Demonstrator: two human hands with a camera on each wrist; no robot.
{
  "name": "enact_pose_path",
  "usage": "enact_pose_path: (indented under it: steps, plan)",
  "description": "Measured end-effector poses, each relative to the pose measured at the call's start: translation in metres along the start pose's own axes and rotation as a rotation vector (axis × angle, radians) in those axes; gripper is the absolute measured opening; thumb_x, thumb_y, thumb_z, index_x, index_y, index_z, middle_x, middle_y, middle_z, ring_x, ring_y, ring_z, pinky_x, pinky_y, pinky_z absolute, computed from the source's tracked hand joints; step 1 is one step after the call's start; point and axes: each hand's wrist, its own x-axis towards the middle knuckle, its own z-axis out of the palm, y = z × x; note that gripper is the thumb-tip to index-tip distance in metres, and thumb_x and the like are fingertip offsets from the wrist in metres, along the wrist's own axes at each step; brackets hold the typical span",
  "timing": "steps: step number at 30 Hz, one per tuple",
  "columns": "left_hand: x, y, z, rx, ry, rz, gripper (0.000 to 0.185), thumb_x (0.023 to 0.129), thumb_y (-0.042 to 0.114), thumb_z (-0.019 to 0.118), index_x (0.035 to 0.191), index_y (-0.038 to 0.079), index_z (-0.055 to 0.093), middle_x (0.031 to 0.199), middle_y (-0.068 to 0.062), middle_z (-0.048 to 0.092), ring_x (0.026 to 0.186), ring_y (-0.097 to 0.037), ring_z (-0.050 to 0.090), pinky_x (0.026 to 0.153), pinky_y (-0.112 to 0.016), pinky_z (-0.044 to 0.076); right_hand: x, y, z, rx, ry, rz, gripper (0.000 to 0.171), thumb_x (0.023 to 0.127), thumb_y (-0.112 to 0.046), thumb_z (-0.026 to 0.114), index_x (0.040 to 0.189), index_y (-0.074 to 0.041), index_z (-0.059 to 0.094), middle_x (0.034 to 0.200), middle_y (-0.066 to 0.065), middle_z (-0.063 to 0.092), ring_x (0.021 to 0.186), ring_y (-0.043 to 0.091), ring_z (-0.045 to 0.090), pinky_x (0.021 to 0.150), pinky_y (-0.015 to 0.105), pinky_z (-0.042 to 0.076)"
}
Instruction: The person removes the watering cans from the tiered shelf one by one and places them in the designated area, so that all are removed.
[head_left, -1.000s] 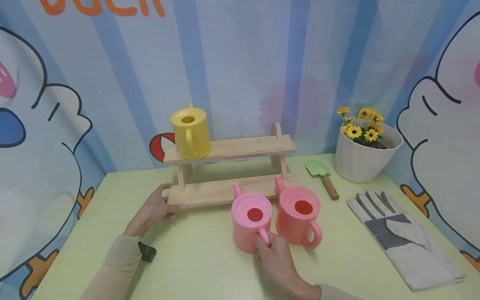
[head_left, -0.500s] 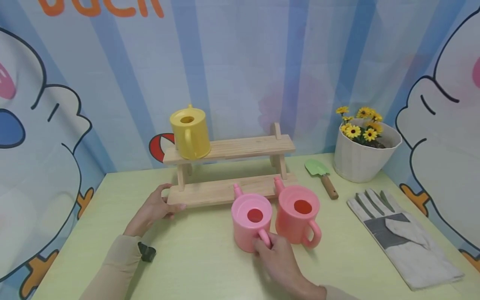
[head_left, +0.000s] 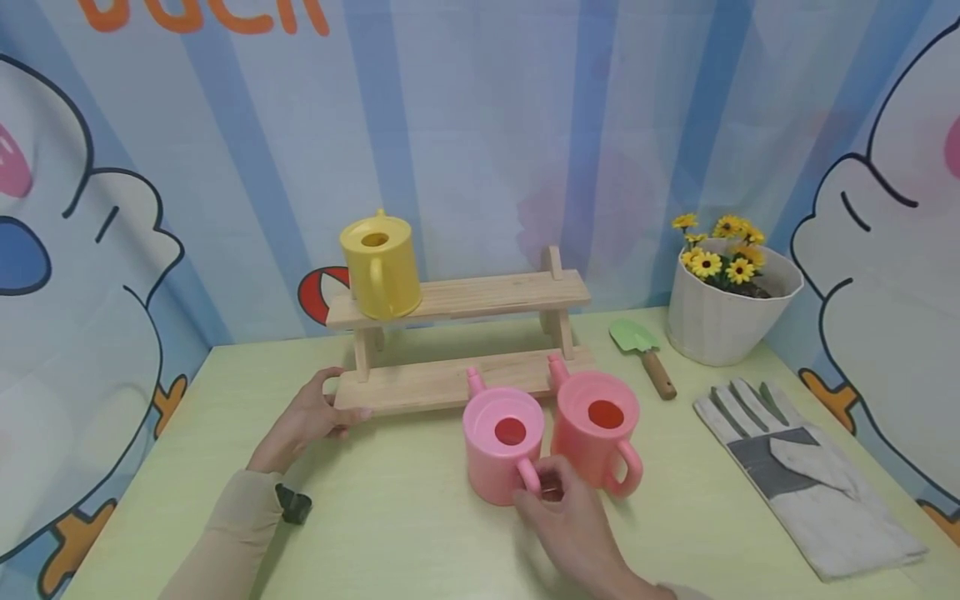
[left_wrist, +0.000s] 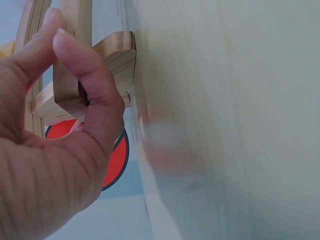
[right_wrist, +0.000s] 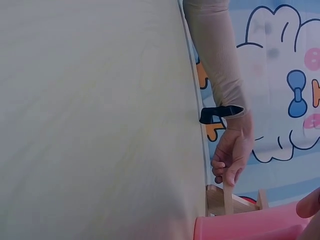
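Note:
My left hand (head_left: 307,417) grips the left end of the lower board of a two-tier wooden shelf (head_left: 450,379), thumb and fingers around the board's end in the left wrist view. A pink watering can (head_left: 491,458) stands upright in front of the shelf, its spout toward the lower board. My right hand (head_left: 573,521) is at its handle, with thumb and index finger spread apart and the fingertips right beside the handle. Close on its right stands a coral watering can (head_left: 581,450). On the upper board's left end sits a yellow watering can (head_left: 397,279).
A green hand trowel (head_left: 645,354) with a wooden handle lies right of the shelf. Behind it stands a white pot (head_left: 712,321) of yellow flowers. Folded work gloves (head_left: 825,508) lie at the right. A striped cartoon backdrop (head_left: 480,150) rises behind the table.
My right hand has loosened from the pink watering can's handle and shifted slightly right, its thumb and finger parting. The left hand, the shelf and all the cans have stayed put.

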Motion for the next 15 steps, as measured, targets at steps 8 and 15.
enact_pose_path:
  steps: [8,15]
  plan:
    - [0.000,0.000,0.001,-0.002,0.002,-0.003,0.105,0.098,0.016,0.083,0.171,0.002,0.010,0.126,-0.024,0.069,0.063,-0.011,0.061,0.066,-0.026,0.054,-0.008,-0.006,-0.008,0.023,0.051,-0.062,0.042,0.098,-0.024,0.079,0.132,-0.014,0.056,0.130,0.005,0.062,0.120,0.022,0.058,0.103,0.038,0.051]
    - [0.001,0.000,0.000,-0.004,0.002,-0.008,0.105,0.098,0.016,0.083,0.172,0.002,0.010,0.126,-0.024,0.068,0.063,-0.011,0.061,0.066,-0.026,0.053,-0.013,-0.020,-0.014,-0.007,0.092,-0.148,0.039,0.100,-0.027,0.080,0.129,-0.015,0.058,0.127,0.004,0.064,0.122,0.024,0.057,0.110,0.045,0.048]
